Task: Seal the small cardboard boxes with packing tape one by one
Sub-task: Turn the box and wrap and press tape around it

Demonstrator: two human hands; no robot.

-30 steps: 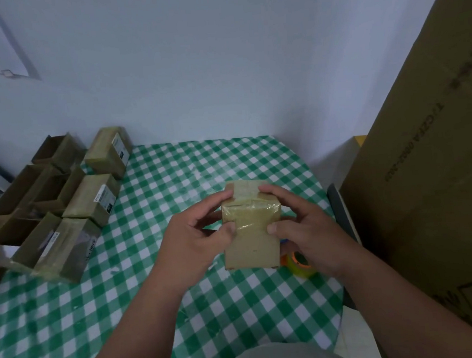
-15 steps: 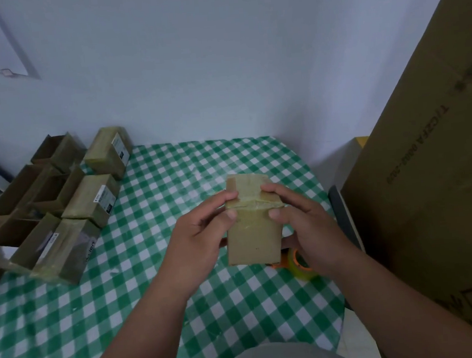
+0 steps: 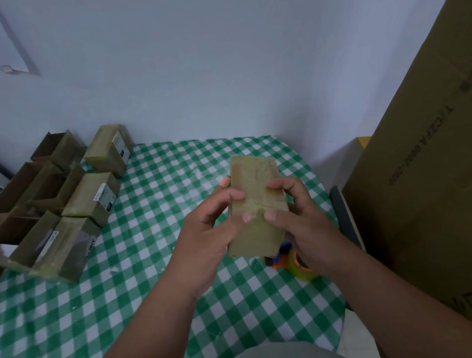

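Change: the small brown cardboard box (image 3: 255, 205) has tipped back since a second ago, so its broad taped face now looks up at the camera, and both thumbs have slid down to meet on that face.
Box: held in the air above the green-and-white checked tablecloth (image 3: 151, 272), near the table's right side, long axis running away from the person; a glossy strip of tape seems to cross the face.
Left hand (image 3: 205, 238): grips the box's left edge, fingers curled behind it, thumb pressing the front.
Right hand (image 3: 295, 222): grips the right edge the same way, thumb tip nearly touching the left thumb.
Step, as I judge it: rubbing the tape down flat.
Tape roll: a yellow-and-orange packing tape roll (image 3: 290, 262) lies on the cloth just below the right hand, partly hidden.
Other boxes: a cluster of small brown cardboard boxes (image 3: 54, 206), some open, some closed, stands well apart at the table's left.
Risk: uneven thumb pressure could leave wrinkles or a lifted tape end, so the flap springs open; a loose hold could drop the box onto the roll.
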